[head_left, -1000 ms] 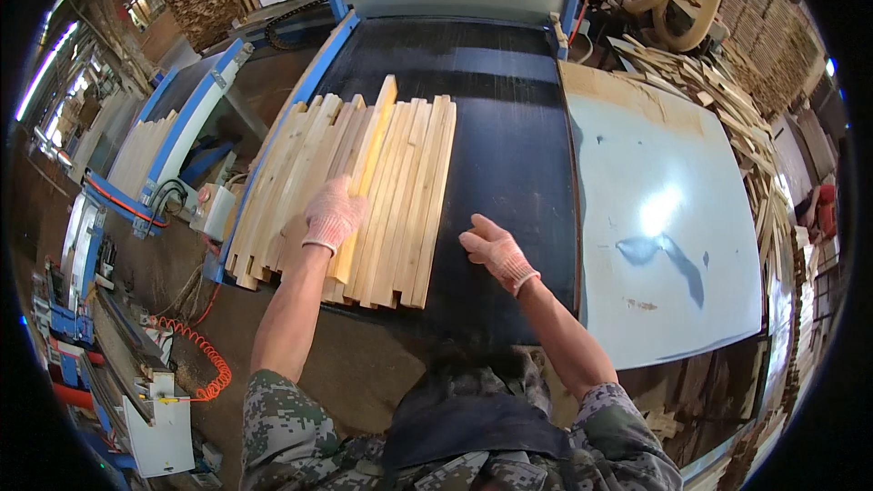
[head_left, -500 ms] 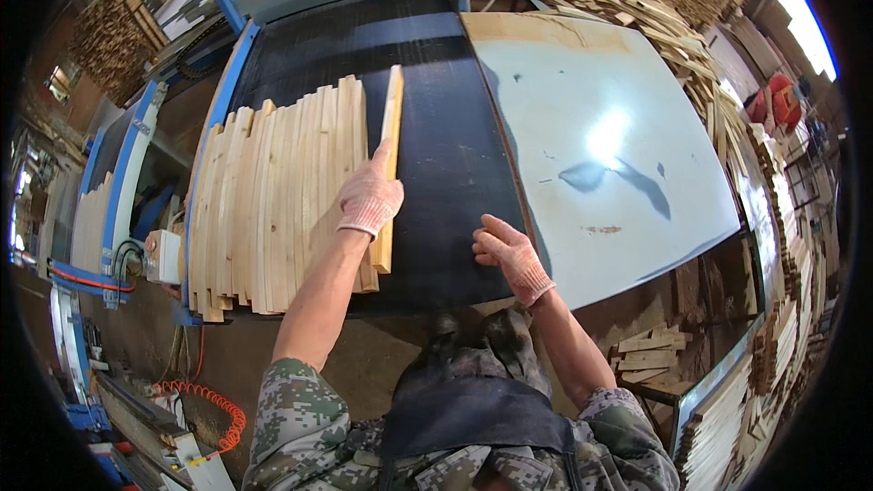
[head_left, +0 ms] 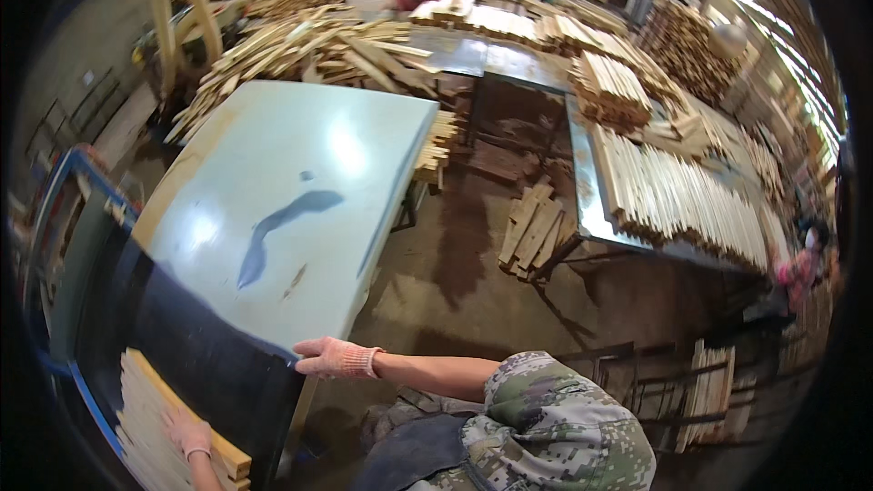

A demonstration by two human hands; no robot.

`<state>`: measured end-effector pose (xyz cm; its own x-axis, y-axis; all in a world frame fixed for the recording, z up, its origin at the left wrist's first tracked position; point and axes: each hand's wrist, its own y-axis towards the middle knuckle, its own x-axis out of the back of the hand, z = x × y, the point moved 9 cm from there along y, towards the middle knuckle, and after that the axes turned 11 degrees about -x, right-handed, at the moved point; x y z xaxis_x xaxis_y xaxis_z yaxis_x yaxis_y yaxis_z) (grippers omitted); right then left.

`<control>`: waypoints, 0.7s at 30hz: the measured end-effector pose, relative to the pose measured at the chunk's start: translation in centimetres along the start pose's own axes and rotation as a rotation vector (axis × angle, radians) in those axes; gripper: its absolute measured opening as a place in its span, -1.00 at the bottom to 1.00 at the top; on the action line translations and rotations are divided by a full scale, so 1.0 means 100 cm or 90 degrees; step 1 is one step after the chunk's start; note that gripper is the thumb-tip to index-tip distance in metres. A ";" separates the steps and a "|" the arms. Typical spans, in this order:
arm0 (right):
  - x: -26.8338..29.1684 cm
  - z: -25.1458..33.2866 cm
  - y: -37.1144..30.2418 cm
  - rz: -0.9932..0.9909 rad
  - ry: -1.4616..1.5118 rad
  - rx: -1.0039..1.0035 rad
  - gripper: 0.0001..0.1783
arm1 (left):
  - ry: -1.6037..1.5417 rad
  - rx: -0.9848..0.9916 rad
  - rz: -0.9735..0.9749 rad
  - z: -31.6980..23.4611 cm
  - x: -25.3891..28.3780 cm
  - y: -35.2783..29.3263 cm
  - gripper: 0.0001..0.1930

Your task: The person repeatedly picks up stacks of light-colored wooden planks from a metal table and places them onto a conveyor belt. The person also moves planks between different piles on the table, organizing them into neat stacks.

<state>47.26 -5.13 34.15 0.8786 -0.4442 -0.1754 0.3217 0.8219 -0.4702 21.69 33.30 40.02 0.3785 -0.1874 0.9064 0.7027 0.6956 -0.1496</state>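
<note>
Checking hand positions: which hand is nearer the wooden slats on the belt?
Left. The left hand rests on the wooden slats; the right hand sits apart at the black belt's edge.

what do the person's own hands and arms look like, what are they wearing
Both hands wear light pinkish knit work gloves with ribbed cuffs at the wrist: the right hand and the left hand. The right forearm is bare from the glove cuff to a short sleeve in a green and grey pixel camouflage print. Little of the left arm shows.
</note>
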 end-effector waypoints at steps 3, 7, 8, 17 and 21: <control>0.071 -0.041 -0.044 -0.040 0.028 0.010 -0.27 | 0.220 0.009 0.225 0.020 -0.056 0.038 -0.33; 0.172 -0.105 -0.146 -0.174 0.178 -0.055 -0.57 | 0.099 -0.034 0.019 -0.061 0.016 0.088 -0.40; 0.199 -0.131 -0.165 -0.215 0.227 -0.050 -0.62 | 0.012 -0.039 -0.084 -0.095 0.056 0.081 -0.41; 0.335 -0.318 -0.305 -0.490 0.571 -0.105 -0.68 | -1.078 -0.446 -0.221 -0.475 0.213 0.043 -0.38; 0.365 -0.432 -0.309 -0.546 0.658 -0.155 -0.70 | -0.869 -0.618 0.112 -0.657 0.230 -0.038 -0.51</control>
<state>54.11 -62.17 4.94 -0.2613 -0.9282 -0.2648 0.4632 0.1201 -0.8781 67.32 -19.21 35.44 0.0906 0.8978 0.4311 0.9936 -0.1107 0.0217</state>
